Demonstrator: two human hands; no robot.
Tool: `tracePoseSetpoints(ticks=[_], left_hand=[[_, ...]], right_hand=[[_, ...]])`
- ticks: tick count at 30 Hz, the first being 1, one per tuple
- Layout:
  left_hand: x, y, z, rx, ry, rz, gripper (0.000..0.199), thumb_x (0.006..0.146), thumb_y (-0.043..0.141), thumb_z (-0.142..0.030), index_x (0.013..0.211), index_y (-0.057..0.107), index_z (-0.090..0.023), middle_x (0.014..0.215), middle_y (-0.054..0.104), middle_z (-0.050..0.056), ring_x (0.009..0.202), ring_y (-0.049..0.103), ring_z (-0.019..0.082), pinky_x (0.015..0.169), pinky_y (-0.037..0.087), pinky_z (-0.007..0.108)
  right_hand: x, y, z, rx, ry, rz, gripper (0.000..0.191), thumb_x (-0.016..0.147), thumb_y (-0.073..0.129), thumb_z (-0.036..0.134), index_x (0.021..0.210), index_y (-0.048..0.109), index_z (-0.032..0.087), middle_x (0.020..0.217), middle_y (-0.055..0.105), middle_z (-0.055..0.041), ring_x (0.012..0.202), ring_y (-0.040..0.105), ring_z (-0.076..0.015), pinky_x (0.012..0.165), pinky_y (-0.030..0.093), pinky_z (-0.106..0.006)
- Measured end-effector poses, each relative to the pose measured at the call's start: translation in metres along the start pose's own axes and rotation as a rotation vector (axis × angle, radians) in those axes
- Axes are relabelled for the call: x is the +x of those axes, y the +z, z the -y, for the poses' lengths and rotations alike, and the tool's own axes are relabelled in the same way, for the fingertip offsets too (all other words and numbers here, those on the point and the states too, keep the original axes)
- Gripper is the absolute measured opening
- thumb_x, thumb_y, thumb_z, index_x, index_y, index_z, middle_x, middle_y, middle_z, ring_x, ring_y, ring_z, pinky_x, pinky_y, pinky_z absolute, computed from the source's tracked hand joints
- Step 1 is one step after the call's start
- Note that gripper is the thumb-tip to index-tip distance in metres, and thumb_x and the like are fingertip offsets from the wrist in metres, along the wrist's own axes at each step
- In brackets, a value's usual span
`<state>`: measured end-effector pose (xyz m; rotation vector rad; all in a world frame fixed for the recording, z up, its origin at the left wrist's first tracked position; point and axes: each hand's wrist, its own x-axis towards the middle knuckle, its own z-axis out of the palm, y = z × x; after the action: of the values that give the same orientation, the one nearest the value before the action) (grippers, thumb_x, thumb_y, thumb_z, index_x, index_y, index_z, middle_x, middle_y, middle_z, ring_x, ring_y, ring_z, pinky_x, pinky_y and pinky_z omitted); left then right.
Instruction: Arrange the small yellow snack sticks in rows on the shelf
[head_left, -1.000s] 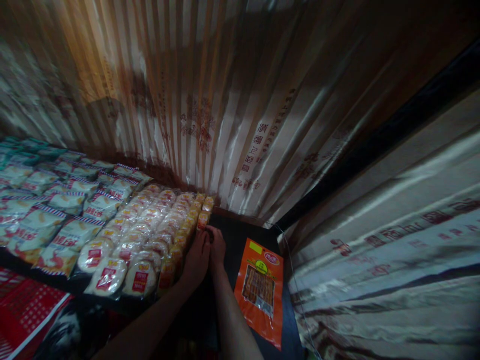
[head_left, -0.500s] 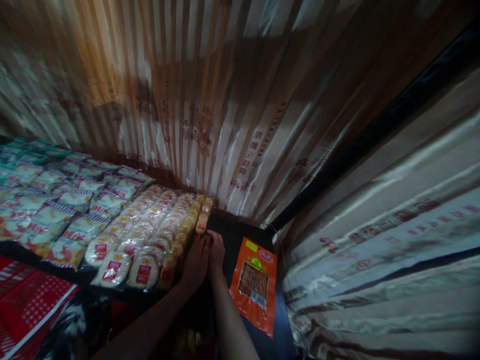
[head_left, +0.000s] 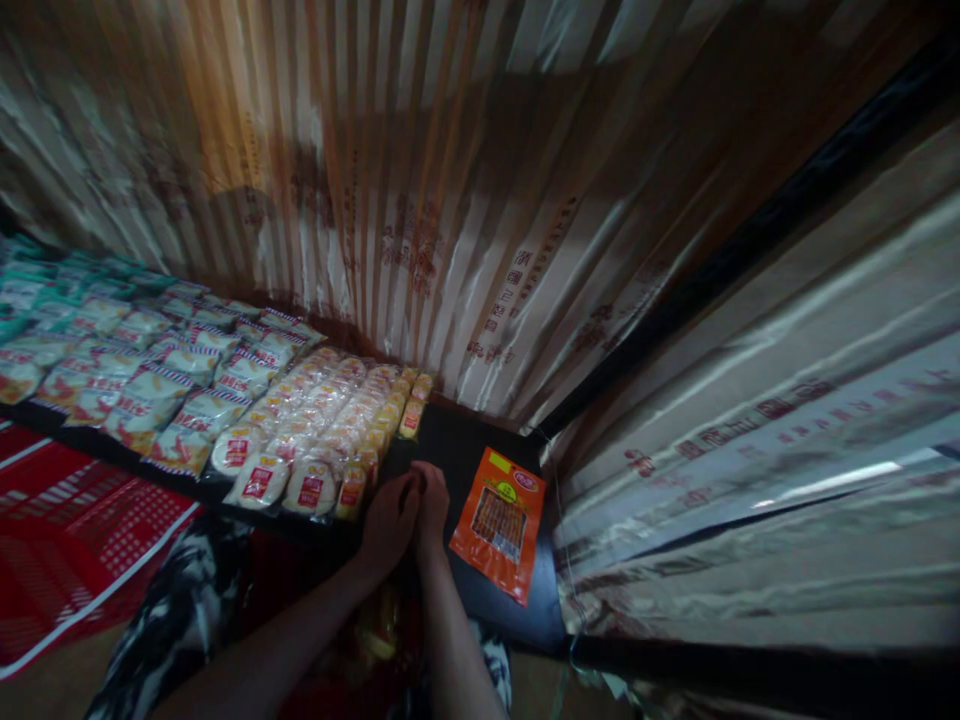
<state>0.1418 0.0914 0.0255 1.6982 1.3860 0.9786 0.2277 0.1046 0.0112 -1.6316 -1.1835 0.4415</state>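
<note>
My left hand [head_left: 390,522] and my right hand [head_left: 430,500] are together over the near edge of the black table [head_left: 450,430], fingers curled inward and touching. Whether something small is between them is hidden. Just beyond my fingers, a short row of small yellow-wrapped snack packs [head_left: 411,418] begins. Left of it runs a longer row of the same yellow packs [head_left: 352,492]. Beside these lie rows of round, white, clear-wrapped crackers [head_left: 310,486] with red labels. To the right of my hands, an orange snack pouch [head_left: 501,525] with a clear window lies flat.
Several pale snack bags [head_left: 187,425] with striped tops fill the table further left, with green packs [head_left: 45,270] beyond. A red basket [head_left: 112,530] stands at lower left. Dim yellow packs [head_left: 379,630] show below my arms. Pleated printed sheeting [head_left: 465,200] and a dark pole [head_left: 675,270] border the table.
The view has tilted down, so the table sits higher in it. My joined hands have drawn back toward me from the short row of yellow packs.
</note>
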Motion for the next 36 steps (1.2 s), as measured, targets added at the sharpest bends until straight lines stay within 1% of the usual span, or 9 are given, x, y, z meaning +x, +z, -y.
tracePoseSetpoints(ticks=[11,20,23,26,28,31,32,34,36], left_hand=[[-0.062,-0.016,0.003,-0.036,0.076,0.008,0.032,0.083,0.035,-0.030,0.100,0.059,-0.016,0.097,0.066,0.011,0.092,0.062,0.020,0.085,0.048,0.036],[-0.102,-0.024,0.013,0.027,0.189,-0.003,0.036,0.085,0.032,-0.034,0.102,0.058,-0.016,0.100,0.065,0.013,0.094,0.062,0.022,0.085,0.050,0.038],[-0.116,-0.026,0.025,0.049,0.243,0.022,0.036,0.085,0.033,-0.034,0.105,0.058,-0.017,0.102,0.066,0.012,0.095,0.062,0.021,0.086,0.050,0.036],[-0.134,-0.025,0.048,0.108,0.251,0.058,0.039,0.085,0.035,-0.036,0.111,0.057,-0.017,0.108,0.065,0.012,0.101,0.062,0.020,0.090,0.049,0.031],[-0.144,-0.020,0.063,0.164,0.204,0.165,0.041,0.084,0.035,-0.037,0.113,0.057,-0.017,0.111,0.065,0.012,0.104,0.061,0.020,0.093,0.048,0.031],[-0.149,-0.012,0.079,0.324,-0.053,0.324,0.045,0.085,0.027,-0.029,0.112,0.060,-0.015,0.118,0.062,0.012,0.110,0.057,0.019,0.100,0.042,0.032],[-0.148,-0.010,0.083,0.389,-0.125,0.376,0.046,0.084,0.026,-0.025,0.112,0.061,-0.014,0.121,0.061,0.012,0.114,0.055,0.020,0.103,0.039,0.034],[-0.145,-0.009,0.090,0.511,-0.210,0.437,0.047,0.082,0.028,-0.022,0.117,0.059,-0.013,0.128,0.056,0.012,0.122,0.048,0.022,0.108,0.031,0.038],[-0.142,-0.010,0.100,0.585,-0.243,0.454,0.052,0.079,0.033,-0.021,0.126,0.051,-0.012,0.135,0.049,0.012,0.128,0.040,0.024,0.111,0.024,0.041]], right_hand=[[-0.068,-0.017,0.007,0.068,0.017,0.083,0.029,0.070,0.041,0.012,0.083,0.065,0.019,0.085,0.065,-0.0033,0.081,0.060,-0.0153,0.077,0.047,-0.026],[-0.116,-0.021,-0.003,0.073,-0.170,0.038,0.037,0.071,0.039,0.005,0.095,0.064,0.019,0.092,0.065,-0.0056,0.087,0.061,-0.0162,0.079,0.049,-0.028],[-0.130,-0.023,-0.006,0.057,-0.210,0.022,0.039,0.072,0.039,0.003,0.097,0.063,0.020,0.095,0.065,-0.0056,0.088,0.061,-0.0162,0.078,0.050,-0.028],[-0.151,-0.024,-0.013,0.025,-0.219,0.067,0.038,0.073,0.040,0.002,0.095,0.064,0.022,0.091,0.066,-0.0041,0.085,0.063,-0.0158,0.076,0.051,-0.026],[-0.165,-0.023,-0.021,-0.017,-0.175,0.115,0.039,0.074,0.039,0.002,0.094,0.065,0.023,0.092,0.066,-0.0045,0.086,0.063,-0.0162,0.077,0.051,-0.027],[-0.181,-0.019,-0.037,-0.159,-0.078,0.225,0.038,0.075,0.037,0.002,0.091,0.067,0.021,0.091,0.068,-0.0073,0.085,0.065,-0.0183,0.076,0.052,-0.029],[-0.184,-0.017,-0.043,-0.234,-0.046,0.232,0.039,0.075,0.038,0.003,0.095,0.068,0.019,0.096,0.069,-0.0096,0.091,0.065,-0.0204,0.080,0.052,-0.032],[-0.187,-0.013,-0.053,-0.351,-0.022,0.253,0.041,0.076,0.039,0.004,0.103,0.067,0.016,0.106,0.067,-0.0134,0.100,0.062,-0.0243,0.087,0.049,-0.037],[-0.186,-0.010,-0.060,-0.431,-0.036,0.253,0.042,0.077,0.041,0.006,0.108,0.066,0.016,0.109,0.067,-0.0135,0.104,0.061,-0.0266,0.090,0.047,-0.040]])
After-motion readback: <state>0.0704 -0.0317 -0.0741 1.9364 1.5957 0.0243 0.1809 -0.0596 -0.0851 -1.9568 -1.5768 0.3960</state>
